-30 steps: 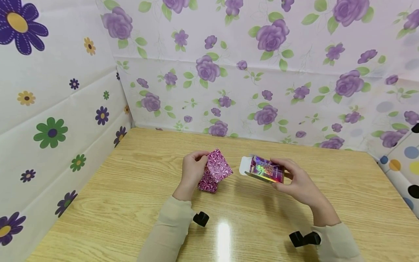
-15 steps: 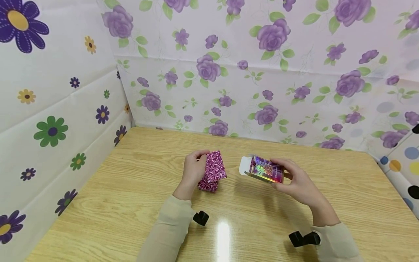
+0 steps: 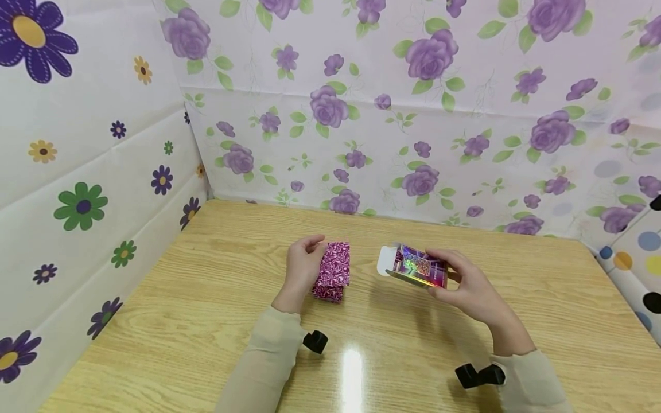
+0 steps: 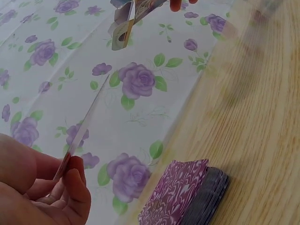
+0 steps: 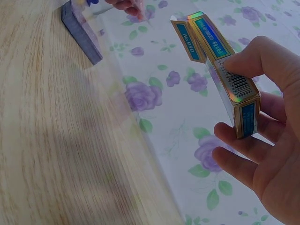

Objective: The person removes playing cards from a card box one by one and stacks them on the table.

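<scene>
In the head view my left hand [image 3: 301,265] pinches a pink-and-white patterned card [image 3: 334,264] by its left edge. Seen edge-on in the left wrist view, the card [image 4: 88,117] is thin, gripped between thumb and curled fingers. Below it a deck of cards [image 3: 327,294] with the same pattern lies on the table, mostly covered by the held card in the head view. The left wrist view shows the deck [image 4: 178,192] in a thick stack. My right hand [image 3: 472,287] holds a shiny purple-and-gold card box [image 3: 420,268], tilted above the table, its white end flap open toward the left.
The wooden table [image 3: 206,298] meets a white wall cloth with purple roses [image 3: 330,109] at the back. Another flowered cloth [image 3: 103,172] stands along the left side. Black camera mounts [image 3: 316,342] sit on both wrists.
The card in my left hand has turned from a slant to nearly straight and shifted a little left, more over the deck. My right hand and the box stay put.
</scene>
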Demonstrator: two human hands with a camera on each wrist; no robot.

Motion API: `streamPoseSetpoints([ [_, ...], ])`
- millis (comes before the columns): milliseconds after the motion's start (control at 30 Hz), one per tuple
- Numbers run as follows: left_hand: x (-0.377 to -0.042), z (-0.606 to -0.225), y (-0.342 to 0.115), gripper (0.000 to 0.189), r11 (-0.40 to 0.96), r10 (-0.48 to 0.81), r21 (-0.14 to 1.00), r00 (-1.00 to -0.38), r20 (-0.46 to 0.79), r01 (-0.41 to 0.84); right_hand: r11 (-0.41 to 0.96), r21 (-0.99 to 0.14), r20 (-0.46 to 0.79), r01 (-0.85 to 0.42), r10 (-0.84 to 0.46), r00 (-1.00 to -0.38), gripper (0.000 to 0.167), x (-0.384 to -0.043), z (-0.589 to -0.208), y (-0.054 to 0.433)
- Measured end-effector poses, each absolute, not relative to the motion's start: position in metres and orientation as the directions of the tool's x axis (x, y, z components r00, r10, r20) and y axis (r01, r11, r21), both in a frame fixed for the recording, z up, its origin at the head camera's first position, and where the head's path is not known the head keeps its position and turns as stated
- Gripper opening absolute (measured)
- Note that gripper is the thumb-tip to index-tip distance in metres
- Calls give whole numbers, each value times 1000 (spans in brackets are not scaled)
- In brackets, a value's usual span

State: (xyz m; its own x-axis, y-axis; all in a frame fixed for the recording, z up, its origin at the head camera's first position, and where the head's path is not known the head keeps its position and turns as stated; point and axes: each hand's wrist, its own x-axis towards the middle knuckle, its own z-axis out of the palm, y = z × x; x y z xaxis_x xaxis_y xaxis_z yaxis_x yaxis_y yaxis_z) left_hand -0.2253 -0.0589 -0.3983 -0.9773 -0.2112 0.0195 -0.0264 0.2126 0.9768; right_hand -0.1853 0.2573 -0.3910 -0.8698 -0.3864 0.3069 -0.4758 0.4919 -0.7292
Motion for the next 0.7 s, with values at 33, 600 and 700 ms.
streamPoseSetpoints([
  [33,-226,-399,-60,24,203,-220,979,-975,19,-27,492,-729,306,-475,-387,-870,62,-185,-391,257],
  [600,-229,-408,-66,20,142,-247,990,-969,12,-24,492,-724,325,-483,-375,-868,64,-184,-393,257],
  [700,-231,-411,-67,20,146,-250,989,-968,21,-16,486,-715,343,-502,-381,-859,64,-185,-392,257],
])
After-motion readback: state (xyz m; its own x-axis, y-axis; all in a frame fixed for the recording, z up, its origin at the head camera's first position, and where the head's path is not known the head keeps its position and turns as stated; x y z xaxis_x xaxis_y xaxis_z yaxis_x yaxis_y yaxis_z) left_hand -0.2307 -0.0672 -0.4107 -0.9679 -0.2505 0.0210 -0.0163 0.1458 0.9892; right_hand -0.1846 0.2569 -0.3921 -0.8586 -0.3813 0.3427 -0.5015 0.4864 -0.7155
